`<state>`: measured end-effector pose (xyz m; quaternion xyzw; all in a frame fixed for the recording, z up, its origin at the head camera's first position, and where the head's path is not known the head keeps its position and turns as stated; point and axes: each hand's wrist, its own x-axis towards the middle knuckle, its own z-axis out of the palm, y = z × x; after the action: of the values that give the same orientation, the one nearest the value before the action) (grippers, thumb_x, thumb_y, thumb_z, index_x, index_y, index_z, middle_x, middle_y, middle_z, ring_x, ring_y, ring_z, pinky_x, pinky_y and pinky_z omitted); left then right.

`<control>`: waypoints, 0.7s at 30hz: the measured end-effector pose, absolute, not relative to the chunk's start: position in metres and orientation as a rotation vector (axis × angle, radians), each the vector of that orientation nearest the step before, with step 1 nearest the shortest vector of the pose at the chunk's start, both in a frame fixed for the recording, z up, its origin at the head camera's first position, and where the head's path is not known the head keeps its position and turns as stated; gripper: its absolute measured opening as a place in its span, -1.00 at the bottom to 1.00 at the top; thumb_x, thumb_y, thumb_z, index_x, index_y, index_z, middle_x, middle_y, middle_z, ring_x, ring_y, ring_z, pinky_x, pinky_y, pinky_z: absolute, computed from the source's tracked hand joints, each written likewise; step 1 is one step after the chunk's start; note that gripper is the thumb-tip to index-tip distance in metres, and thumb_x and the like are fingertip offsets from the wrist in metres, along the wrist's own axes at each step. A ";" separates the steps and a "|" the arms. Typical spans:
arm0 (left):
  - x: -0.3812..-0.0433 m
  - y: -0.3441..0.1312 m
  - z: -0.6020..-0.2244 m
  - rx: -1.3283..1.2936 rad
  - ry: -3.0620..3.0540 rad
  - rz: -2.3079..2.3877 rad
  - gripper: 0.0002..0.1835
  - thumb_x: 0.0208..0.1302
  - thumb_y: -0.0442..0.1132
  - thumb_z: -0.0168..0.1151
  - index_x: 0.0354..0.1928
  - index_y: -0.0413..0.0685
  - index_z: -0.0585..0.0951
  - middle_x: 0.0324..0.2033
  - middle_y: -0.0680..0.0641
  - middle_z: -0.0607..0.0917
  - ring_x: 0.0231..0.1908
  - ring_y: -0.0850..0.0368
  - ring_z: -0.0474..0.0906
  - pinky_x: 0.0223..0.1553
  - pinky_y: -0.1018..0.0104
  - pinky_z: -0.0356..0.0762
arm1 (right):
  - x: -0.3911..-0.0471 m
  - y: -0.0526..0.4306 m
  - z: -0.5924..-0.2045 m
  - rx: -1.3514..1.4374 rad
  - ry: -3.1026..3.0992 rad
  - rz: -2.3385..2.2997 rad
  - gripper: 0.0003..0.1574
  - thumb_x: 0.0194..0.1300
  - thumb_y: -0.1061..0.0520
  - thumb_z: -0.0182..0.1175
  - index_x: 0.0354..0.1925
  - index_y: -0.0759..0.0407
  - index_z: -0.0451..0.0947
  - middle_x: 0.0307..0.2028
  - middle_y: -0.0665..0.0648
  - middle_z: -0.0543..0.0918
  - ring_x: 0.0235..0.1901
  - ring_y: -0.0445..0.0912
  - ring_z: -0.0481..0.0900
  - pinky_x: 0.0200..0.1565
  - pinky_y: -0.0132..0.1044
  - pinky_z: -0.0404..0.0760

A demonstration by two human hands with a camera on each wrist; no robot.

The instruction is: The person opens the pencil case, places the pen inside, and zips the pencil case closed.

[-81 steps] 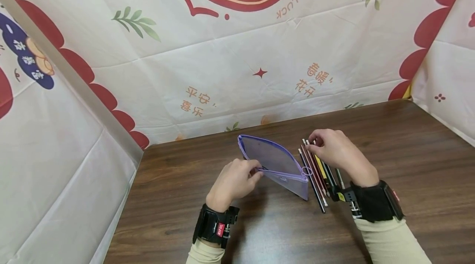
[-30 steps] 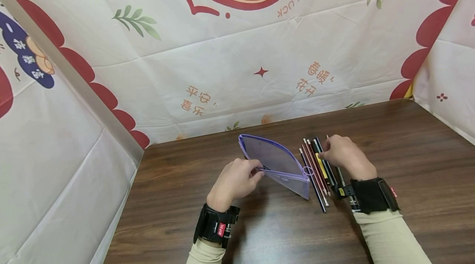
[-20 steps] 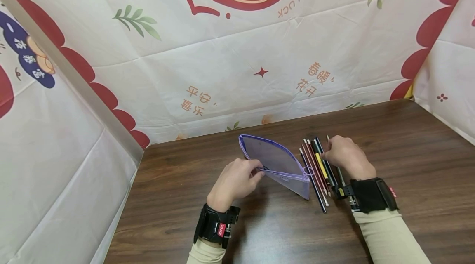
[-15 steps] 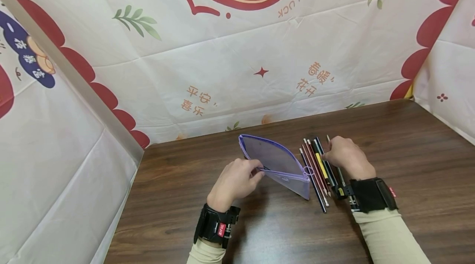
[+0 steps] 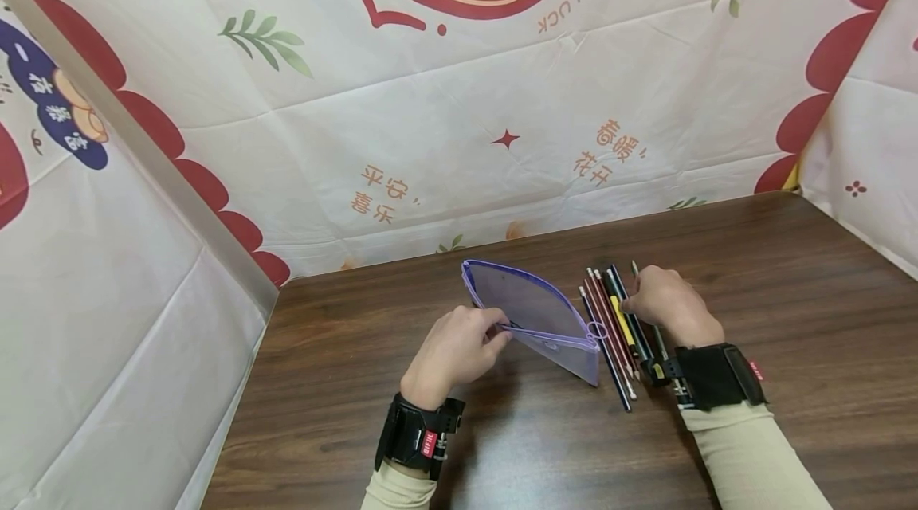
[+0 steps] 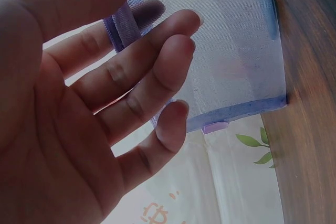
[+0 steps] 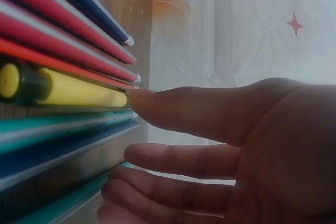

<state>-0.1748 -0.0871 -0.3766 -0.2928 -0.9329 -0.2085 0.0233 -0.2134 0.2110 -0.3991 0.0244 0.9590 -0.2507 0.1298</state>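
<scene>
My left hand (image 5: 455,347) pinches the zipper edge of a purple mesh pencil case (image 5: 534,299), whose mouth gapes. In the left wrist view, the thumb and index finger hold that edge between them, and the case (image 6: 226,61) stands on its side; a blue pencil shows near its far side. To the right lie several pencils (image 5: 602,335) and a yellow-and-black pen (image 5: 622,317) side by side. My right hand (image 5: 670,303) is over the row's right end. In the right wrist view, its thumb is by the yellow pen (image 7: 84,90), its fingers near a green pencil (image 7: 68,200), thumb and fingers apart.
The brown wooden table (image 5: 323,414) runs up to a printed white cloth backdrop (image 5: 430,111). A white cloth side panel (image 5: 107,295) stands at the left, another (image 5: 861,143) at the right. Each wrist wears a black camera strap (image 5: 720,377).
My right hand has shifted right along the row, from above the pencils' middle to its right end, uncovering the yellow pen and dark pencils. In the last half second it barely moves. The left hand stays put.
</scene>
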 end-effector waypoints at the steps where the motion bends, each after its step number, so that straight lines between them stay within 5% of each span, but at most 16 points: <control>1: -0.175 -0.087 -0.377 -0.908 -2.887 -0.644 -0.85 0.24 -0.15 0.20 -0.26 0.01 0.69 -0.57 0.16 0.60 -0.63 0.39 0.40 -0.64 0.50 0.33 | -0.214 0.211 -0.400 0.069 2.788 -0.730 -0.61 0.18 0.13 0.21 -0.72 0.11 0.36 -0.72 -0.04 0.17 -0.69 -0.13 0.23 -0.59 -0.24 0.25; 11: -0.175 -0.087 -0.377 -0.913 -2.881 -0.638 -0.86 0.24 -0.15 0.20 -0.27 0.02 0.69 -0.58 0.16 0.59 -0.64 0.39 0.39 -0.64 0.50 0.33 | -0.217 0.212 -0.405 0.060 2.789 -0.730 -0.48 0.17 0.16 0.18 -0.80 0.03 0.19 -0.77 -0.07 0.12 -0.75 -0.16 0.19 -0.62 -0.27 0.24; 21: -0.176 -0.087 -0.376 -0.911 -2.891 -0.644 -0.85 0.25 -0.14 0.19 -0.26 0.01 0.69 -0.58 0.16 0.59 -0.64 0.38 0.39 -0.64 0.50 0.32 | -0.219 0.209 -0.408 0.073 2.777 -0.707 -0.56 0.17 0.15 0.20 -0.75 0.09 0.29 -0.73 -0.02 0.25 -0.67 -0.11 0.32 -0.56 -0.24 0.30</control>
<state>-0.1756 -0.0867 -0.3761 -0.2938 -0.9327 -0.2079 0.0216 -0.2191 0.2093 -0.4077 0.0253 0.9597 -0.2442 0.1370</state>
